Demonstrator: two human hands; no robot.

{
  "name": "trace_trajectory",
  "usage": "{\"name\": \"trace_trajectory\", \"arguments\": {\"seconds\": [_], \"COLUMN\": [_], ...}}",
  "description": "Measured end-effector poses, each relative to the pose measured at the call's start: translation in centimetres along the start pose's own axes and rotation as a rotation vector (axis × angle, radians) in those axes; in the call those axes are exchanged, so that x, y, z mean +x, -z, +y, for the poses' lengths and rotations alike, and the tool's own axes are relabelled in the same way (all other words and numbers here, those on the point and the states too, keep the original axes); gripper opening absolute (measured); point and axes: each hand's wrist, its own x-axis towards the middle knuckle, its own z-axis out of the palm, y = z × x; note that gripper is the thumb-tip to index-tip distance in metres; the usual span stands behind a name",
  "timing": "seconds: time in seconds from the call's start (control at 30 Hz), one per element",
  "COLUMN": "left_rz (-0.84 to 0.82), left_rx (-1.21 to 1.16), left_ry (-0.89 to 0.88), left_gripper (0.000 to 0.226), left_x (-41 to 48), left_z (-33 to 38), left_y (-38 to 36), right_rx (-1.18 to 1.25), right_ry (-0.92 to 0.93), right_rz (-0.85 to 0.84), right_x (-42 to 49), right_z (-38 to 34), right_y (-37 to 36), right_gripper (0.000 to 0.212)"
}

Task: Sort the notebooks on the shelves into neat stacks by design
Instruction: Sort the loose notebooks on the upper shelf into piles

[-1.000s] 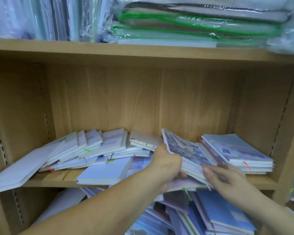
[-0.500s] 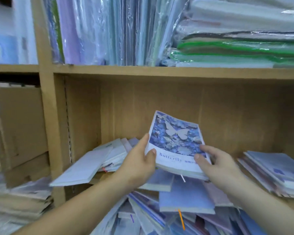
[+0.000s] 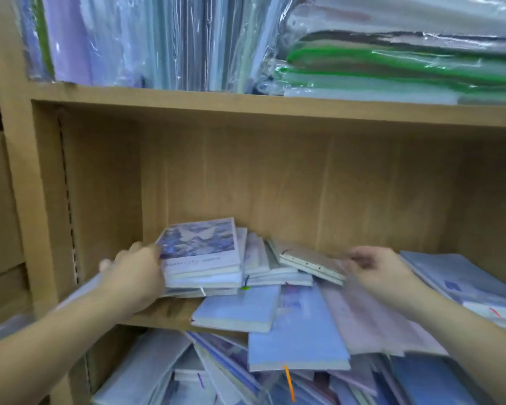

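A wooden shelf unit (image 3: 246, 112) filled the view, its back panel bare and brown. On the middle shelf (image 3: 164, 312) lay the butterfly notebook (image 3: 200, 247), blue-and-white cover up, on top of a short pile of other notebooks close to the unit's left wall.

The two hands were well apart. The left hand (image 3: 135, 273) was pressed against the left side of the butterfly notebook and the pile under it. It was blurred, and whether its fingers gripped the pile or only pushed it could not be told. The right hand (image 3: 377, 270) hung well to the right of the butterfly notebook with its fingers loosely bent and nothing clamped in them. Its fingertips were near the end of a tilted white notebook (image 3: 310, 261), and contact could not be judged.

In front of the butterfly notebook and to its right, a plain blue notebook (image 3: 237, 309) hung over the shelf's front edge. Beyond that one lay a larger blue notebook (image 3: 298, 340) with an orange ribbon (image 3: 289, 382) trailing down. Far to the right sat a slanting stack of pale blue notebooks (image 3: 462, 282). Below the butterfly notebook, the next shelf down held a loose jumble of notebooks (image 3: 216, 375). Above it, the upper shelf carried plastic-wrapped packs (image 3: 158, 39) standing upright, and further right flat wrapped bundles (image 3: 406, 62) with green edges.
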Motion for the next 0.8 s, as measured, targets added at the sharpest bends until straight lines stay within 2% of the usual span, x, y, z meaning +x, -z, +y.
{"name": "trace_trajectory", "arguments": {"seconds": [0.03,0.1,0.17,0.27,0.33,0.43,0.5,0.63,0.7,0.8], "left_rz": [0.055,0.156,0.144,-0.007,-0.072,-0.189,-0.222,-0.207,-0.204,-0.122], "left_rx": [0.041,-0.142,-0.348,-0.303,-0.188,-0.078,-0.021,0.220,0.310,0.375], "left_ry": [-0.027,-0.205,-0.431,-0.638,-0.669,-0.587,-0.583,-0.741,-0.797,-0.852], "left_gripper": [0.040,0.046,0.036,0.033,0.043,0.065,0.058,0.025,0.027,0.042], "left_x": [0.1,0.1,-0.7,-0.6,0.4,2.5,3.3,3.7,3.4,1.5], "left_z": [1.0,3.7,7.7,14.1,17.5,20.1,20.7,20.8,20.6,20.2], "left_y": [0.1,0.1,0.1,-1.8,-3.2,-4.0,-3.9,-3.9,-3.6,-2.9], "right_rx": [-0.029,-0.041,-0.027,-0.126,-0.260,-0.342,-0.309,-0.142,-0.096,-0.027], "right_ry": [-0.013,-0.045,-0.096,-0.075,-0.035,-0.029,-0.057,-0.107,-0.131,-0.133], "right_rz": [-0.011,-0.041,-0.109,-0.200,-0.205,-0.205,-0.221,-0.226,-0.215,-0.204], "right_x": [-0.3,-0.3,0.0,-0.1,-0.1,0.4,0.7,0.9,0.8,0.3], "right_z": [1.0,3.1,5.0,6.5,6.9,7.1,7.2,7.5,7.7,7.6], "right_y": [0.5,0.6,0.3,0.0,0.3,0.7,0.7,1.2,1.4,1.3], "right_gripper": [0.017,0.012,0.035,0.062,0.067,0.066,0.065,0.057,0.058,0.057]}}
